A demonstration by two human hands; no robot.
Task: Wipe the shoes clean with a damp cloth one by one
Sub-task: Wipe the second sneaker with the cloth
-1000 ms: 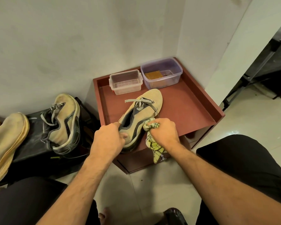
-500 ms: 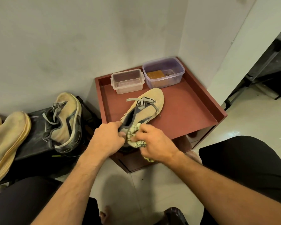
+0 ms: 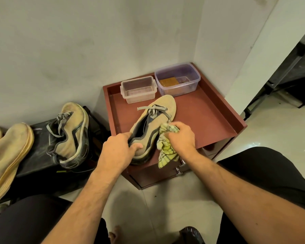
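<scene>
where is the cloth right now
In the head view the cloth is bunched in the right hand, pressed against the right side of the shoe on the red cabinet, its loose end hanging over the front edge.

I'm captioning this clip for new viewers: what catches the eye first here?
The tan sneaker on the red-brown cabinet top, its heel gripped by the left hand while the right hand presses a yellow-green cloth to its side. Left of the cabinet, a matching sneaker leans on a black stand.
</scene>
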